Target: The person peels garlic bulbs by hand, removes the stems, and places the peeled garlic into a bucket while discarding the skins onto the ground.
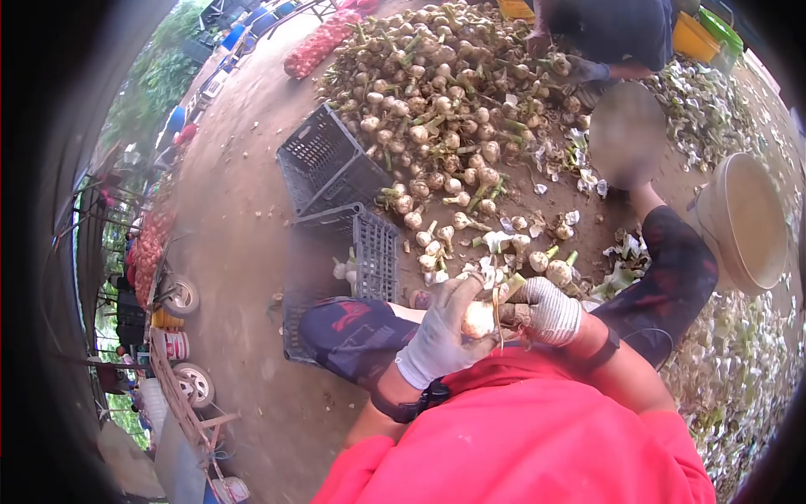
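Observation:
My left hand [441, 332], in a pale glove, is closed around a garlic bulb [478, 320] in front of my red shirt. A thick cut stem [509, 289] rises from beside the bulb toward my right hand. My right hand [550, 311], in a white knitted glove, is closed next to the bulb. A brown stub shows at its fingers, but I cannot make out what it is. Thin peel strips dangle between the hands. Several loose garlic bulbs [558, 271] with green stems lie on the ground just beyond.
A large garlic heap [437, 92] spreads ahead. Two black crates [377, 252] stand at my left knee. A white bucket [727, 220] is at right, near discarded peels [730, 361]. Another person [609, 34] works at the heap's far side. A red mesh sack [321, 44] lies beyond.

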Available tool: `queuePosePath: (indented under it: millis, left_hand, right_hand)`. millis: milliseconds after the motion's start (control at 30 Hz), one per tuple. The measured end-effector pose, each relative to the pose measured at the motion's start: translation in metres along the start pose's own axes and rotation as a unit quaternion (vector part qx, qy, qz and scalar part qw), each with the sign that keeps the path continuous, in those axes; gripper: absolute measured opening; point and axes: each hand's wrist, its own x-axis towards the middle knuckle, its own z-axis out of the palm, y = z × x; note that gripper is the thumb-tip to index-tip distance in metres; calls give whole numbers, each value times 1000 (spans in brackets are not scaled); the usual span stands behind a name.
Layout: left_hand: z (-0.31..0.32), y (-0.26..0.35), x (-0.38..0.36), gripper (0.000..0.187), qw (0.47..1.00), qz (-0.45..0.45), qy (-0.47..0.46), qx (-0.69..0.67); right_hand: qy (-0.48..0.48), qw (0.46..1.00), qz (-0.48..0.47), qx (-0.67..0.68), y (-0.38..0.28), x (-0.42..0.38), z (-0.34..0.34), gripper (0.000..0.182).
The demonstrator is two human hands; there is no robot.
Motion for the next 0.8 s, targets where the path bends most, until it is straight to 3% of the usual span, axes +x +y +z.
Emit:
queuePosePath:
  millis: [67,100,133,167,200,233,267,300,333,400,433,467,500,533,567,600,633,667,700,733,767,800]
  left_hand:
    - [-1,-2,-1,77,1000,-1,-21,-7]
    - [0,-1,-2,74,965,-111,-26,-238]
    - [0,1,-4,72,865,-215,-29,-452]
    - [1,-9,-3,62,787,-228,-61,-570]
    - [3,-9,-5,62,788,-228,-59,-569]
    - [7,-7,-6,61,709,-307,-34,-634]
    - [11,-10,-5,62,805,-280,-26,-523]
    - [14,-11,-4,63,888,-260,-16,-378]
    - [17,-13,-4,66,940,-249,1,-233]
    - [15,-10,-6,61,823,-335,78,-452]
    - [16,-6,-2,65,838,-302,38,-453]
    - [17,-3,-1,69,849,-270,0,-454]
    - [15,-9,-2,74,778,-264,-64,-566]
    - [12,-16,-3,75,660,-276,-142,-684]
    - [19,-12,-5,73,695,-288,-81,-654]
    - [24,-5,-1,70,726,-296,-23,-620]
    - [22,-11,-1,70,725,-297,-25,-621]
    - [18,-22,-2,66,871,-222,44,-437]
    - [12,-26,1,61,960,-131,113,-222]
    - [11,-24,3,61,960,-129,113,-221]
    - [10,-19,5,56,980,-51,75,-177]
    - [9,-14,3,52,990,22,40,-132]
  right_hand:
    - [20,996,-38,-76,6,-4,1,20]
    - [29,993,-83,-76,11,-3,3,20]
    - [37,988,-128,-75,13,-4,6,19]
    - [20,985,-130,-113,11,-5,4,19]
    - [18,985,-131,-114,11,-5,5,19]
    - [-17,998,-64,-15,13,-5,5,19]
    - [-49,996,2,81,13,-5,3,19]
    - [-14,978,-12,210,13,-9,5,19]
    - [28,983,10,181,8,-11,3,19]
    - [92,992,6,85,9,-10,7,21]
    - [94,992,4,86,24,-7,7,21]
    - [2,955,-5,297,53,-2,9,25]
    - [-32,935,-3,353,45,-5,12,26]
    - [-65,911,4,408,37,-9,16,28]
    - [-97,883,14,459,28,-12,19,30]
    - [-121,811,41,571,19,-17,17,27]
    - [-119,811,40,572,19,-19,16,27]
    - [-97,789,74,602,20,-20,15,22]
    - [-76,767,107,628,16,-20,15,17]
    - [-77,767,106,628,10,-19,15,17]
    - [-58,892,97,439,0,-21,17,12]
    - [-40,969,88,227,-4,-22,20,8]
